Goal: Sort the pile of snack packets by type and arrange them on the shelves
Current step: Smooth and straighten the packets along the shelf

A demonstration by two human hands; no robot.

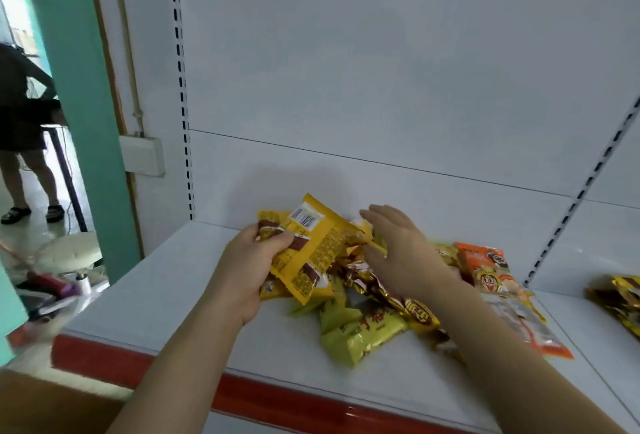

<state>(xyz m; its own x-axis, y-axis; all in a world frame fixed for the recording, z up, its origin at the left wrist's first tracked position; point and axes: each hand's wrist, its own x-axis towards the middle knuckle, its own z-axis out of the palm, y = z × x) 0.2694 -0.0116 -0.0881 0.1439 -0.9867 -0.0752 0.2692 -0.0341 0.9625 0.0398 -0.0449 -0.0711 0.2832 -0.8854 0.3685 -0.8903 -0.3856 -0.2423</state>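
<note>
A pile of snack packets (377, 298) lies on the white shelf (180, 288). My left hand (249, 267) grips a stack of yellow packets (311, 243), barcode side up, lifted at the pile's left end. Just right of that stack, my right hand (398, 253) hovers with straight fingers over gold foil packets (391, 291). Lime-green packets (356, 329) lie at the front of the pile. Orange packets with a cartoon face (488, 271) lie at its right, partly behind my right forearm.
A second small heap of yellow packets (623, 298) sits on the neighbouring shelf bay at the far right. The shelf has a red front strip (104, 357) and slotted uprights (183, 115). A person (20, 129) stands in the doorway at left, beside a stool (69, 253).
</note>
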